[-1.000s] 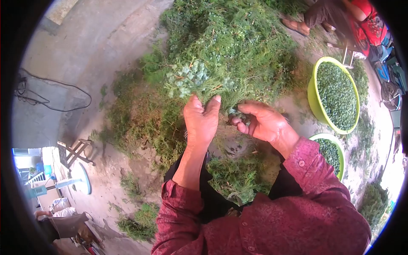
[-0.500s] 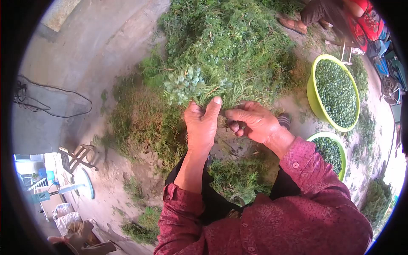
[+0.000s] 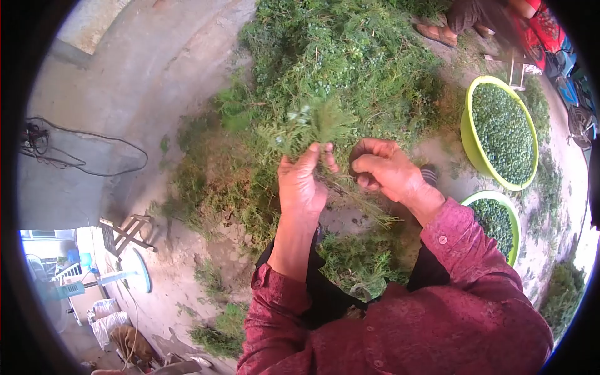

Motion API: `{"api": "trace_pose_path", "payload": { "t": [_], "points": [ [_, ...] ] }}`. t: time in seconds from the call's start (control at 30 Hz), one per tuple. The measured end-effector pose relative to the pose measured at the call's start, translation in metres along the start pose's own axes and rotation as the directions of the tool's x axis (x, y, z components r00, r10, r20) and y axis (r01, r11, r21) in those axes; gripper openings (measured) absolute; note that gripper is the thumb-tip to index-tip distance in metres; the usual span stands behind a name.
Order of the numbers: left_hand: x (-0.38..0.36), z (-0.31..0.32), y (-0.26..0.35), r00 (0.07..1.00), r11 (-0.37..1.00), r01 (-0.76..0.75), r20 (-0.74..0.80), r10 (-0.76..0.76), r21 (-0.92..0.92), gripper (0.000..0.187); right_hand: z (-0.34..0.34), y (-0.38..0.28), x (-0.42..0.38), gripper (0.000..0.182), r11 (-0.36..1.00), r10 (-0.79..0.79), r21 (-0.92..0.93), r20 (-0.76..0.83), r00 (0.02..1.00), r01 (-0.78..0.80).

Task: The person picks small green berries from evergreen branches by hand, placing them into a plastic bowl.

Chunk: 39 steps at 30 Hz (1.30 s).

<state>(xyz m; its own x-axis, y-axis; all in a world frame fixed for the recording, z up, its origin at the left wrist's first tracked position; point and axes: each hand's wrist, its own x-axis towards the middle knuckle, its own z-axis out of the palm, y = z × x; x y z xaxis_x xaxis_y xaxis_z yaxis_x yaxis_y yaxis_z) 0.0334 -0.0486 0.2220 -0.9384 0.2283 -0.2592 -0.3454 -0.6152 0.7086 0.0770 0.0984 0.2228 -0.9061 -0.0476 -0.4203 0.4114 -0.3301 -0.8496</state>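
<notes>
My left hand [image 3: 302, 186] is closed on an evergreen sprig [image 3: 325, 125] that looks like cypress, with flat green foliage and a few pale blue-green cones. The sprig's upper part is blurred. Its stems trail down to the right, below my right hand [image 3: 392, 174]. That hand is just right of the sprig, with thumb and fingers curled together; what they hold, if anything, cannot be made out. Beyond both hands rises a large heap of cut evergreen branches [image 3: 350, 69] dotted with cones. More green clippings [image 3: 362, 262] lie between my knees.
To the right stand two yellow-green tubs, one farther off [image 3: 470, 134] and one nearer [image 3: 514, 225], both full of small green cones. Another person's shoe [image 3: 437, 34] shows at top right. A folded wooden stool [image 3: 128, 234], a fan [image 3: 134, 272] and a black cable [image 3: 94, 128] are at left.
The cone-bearing part of the sprig has turned, and fewer cones show. My right hand has drawn slightly right, apart from my left. Stems now hang down to the right. The view has shifted slightly.
</notes>
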Motion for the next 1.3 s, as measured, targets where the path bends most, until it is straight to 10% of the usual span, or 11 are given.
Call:
{"api": "trace_pose_path", "payload": {
  "t": [0.1, 0.23, 0.4, 0.53, 0.63, 0.87, 0.93, 1.3],
  "points": [
    [0.007, -0.015, 0.01, 0.997, 0.993, 0.082, 0.002, -0.082, -0.09, 0.026, -0.016, -0.003, 0.007, 0.01, 0.869, -0.039, 0.486, 0.257, 0.966, -0.094],
    [0.006, -0.021, 0.017, 0.992, 0.992, 0.122, -0.007, -0.122, 0.003, 0.026, -0.024, -0.023, 0.003, 0.01, 0.761, -0.056, 0.646, 0.159, 0.986, -0.061],
    [-0.005, -0.01, 0.018, 0.999, 0.983, -0.043, 0.019, 0.04, 0.177, 0.024, -0.047, -0.023, 0.012, 0.013, 0.679, -0.261, 0.731, 0.335, 0.905, -0.075],
    [-0.007, -0.012, 0.013, 0.992, 0.936, -0.023, 0.127, -0.024, 0.352, 0.022, -0.048, -0.039, 0.007, 0.019, 0.706, -0.31, 0.683, 0.063, 0.949, 0.186],
    [-0.012, -0.01, 0.004, 0.991, 0.95, -0.083, -0.077, 0.111, 0.302, 0.02, -0.051, -0.039, 0.006, 0.018, 0.671, -0.407, 0.697, 0.062, 0.912, 0.252],
    [-0.012, -0.007, -0.004, 0.972, 0.869, -0.119, 0.234, 0.004, 0.48, 0.02, -0.03, -0.037, -0.004, 0.02, 0.936, -0.289, 0.23, 0.064, 0.955, 0.267],
    [-0.015, -0.008, -0.008, 0.964, 0.865, -0.081, 0.26, -0.059, 0.496, 0.024, -0.022, -0.031, -0.002, 0.021, 0.864, -0.444, -0.254, 0.024, 0.896, 0.435],
    [-0.017, -0.001, -0.008, 0.996, 0.92, -0.055, 0.083, 0.024, 0.389, 0.016, -0.023, -0.025, -0.012, 0.012, 0.695, -0.563, -0.475, 0.107, 0.82, 0.539]
  ]
}}
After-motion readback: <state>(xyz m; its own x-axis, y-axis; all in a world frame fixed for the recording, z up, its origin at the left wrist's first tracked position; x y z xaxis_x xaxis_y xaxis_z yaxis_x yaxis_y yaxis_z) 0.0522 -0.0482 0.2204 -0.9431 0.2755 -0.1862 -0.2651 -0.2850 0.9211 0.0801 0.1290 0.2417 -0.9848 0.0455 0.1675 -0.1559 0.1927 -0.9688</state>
